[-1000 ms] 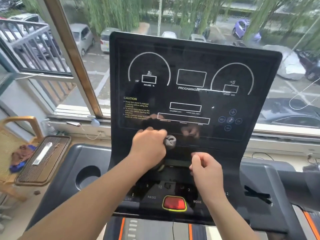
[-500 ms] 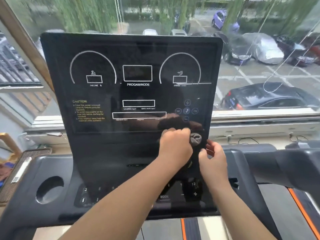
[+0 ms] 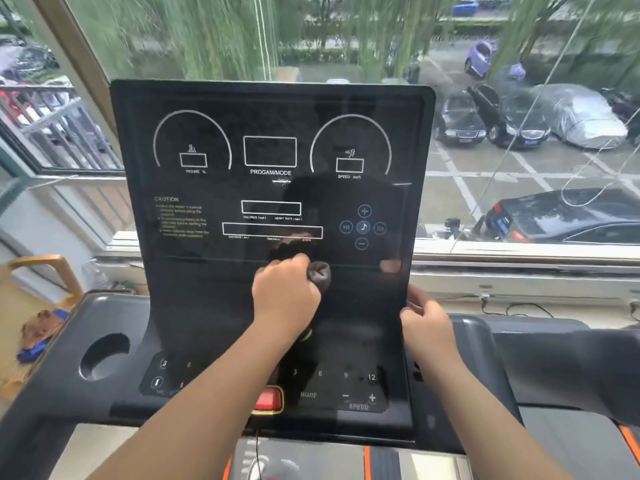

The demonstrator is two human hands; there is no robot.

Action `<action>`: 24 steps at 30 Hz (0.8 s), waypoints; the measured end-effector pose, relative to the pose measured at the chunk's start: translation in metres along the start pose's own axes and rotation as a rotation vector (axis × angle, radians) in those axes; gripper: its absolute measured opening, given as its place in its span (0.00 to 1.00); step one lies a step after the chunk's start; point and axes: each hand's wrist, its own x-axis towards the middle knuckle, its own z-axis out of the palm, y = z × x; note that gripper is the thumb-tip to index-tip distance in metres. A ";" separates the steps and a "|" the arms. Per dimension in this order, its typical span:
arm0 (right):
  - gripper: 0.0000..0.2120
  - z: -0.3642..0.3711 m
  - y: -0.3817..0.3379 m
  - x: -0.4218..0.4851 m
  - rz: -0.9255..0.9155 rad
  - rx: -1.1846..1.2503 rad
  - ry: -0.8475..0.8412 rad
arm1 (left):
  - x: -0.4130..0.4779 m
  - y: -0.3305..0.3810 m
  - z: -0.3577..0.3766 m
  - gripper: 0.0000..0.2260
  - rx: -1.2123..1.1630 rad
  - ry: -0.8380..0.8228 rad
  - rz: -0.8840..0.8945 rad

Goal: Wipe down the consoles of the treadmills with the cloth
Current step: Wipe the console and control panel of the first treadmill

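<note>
A black treadmill console (image 3: 214,278) with white dial outlines and display boxes stands upright in front of me. My left hand (image 3: 285,294) grips a bunched dark grey cloth (image 3: 320,273) and holds it against the panel just below the display area. My right hand (image 3: 424,320) grasps the console's right edge, fingers curled round it. A red stop button (image 3: 268,400) sits at the bottom of the panel, partly hidden by my left forearm.
A round cup holder (image 3: 104,355) is sunk in the tray left of the panel. A wooden chair (image 3: 45,271) with rags stands at far left. Behind the console is a window (image 3: 519,150) over parked cars. A second treadmill's handrail (image 3: 571,358) lies to the right.
My left hand with the cloth has slid across the lower panel, right then back toward the middle. My right hand moved from the panel face to its right edge. The camera view has shifted.
</note>
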 end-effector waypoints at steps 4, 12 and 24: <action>0.25 -0.008 0.004 0.004 0.011 0.047 -0.053 | -0.008 0.045 0.022 0.10 -0.068 -0.017 0.040; 0.17 -0.027 0.019 0.003 0.092 0.329 -0.218 | -0.017 0.087 0.033 0.08 -0.133 0.027 0.349; 0.15 -0.025 0.049 -0.008 -0.029 -0.104 -0.139 | -0.086 0.054 0.084 0.11 -0.020 -0.305 0.496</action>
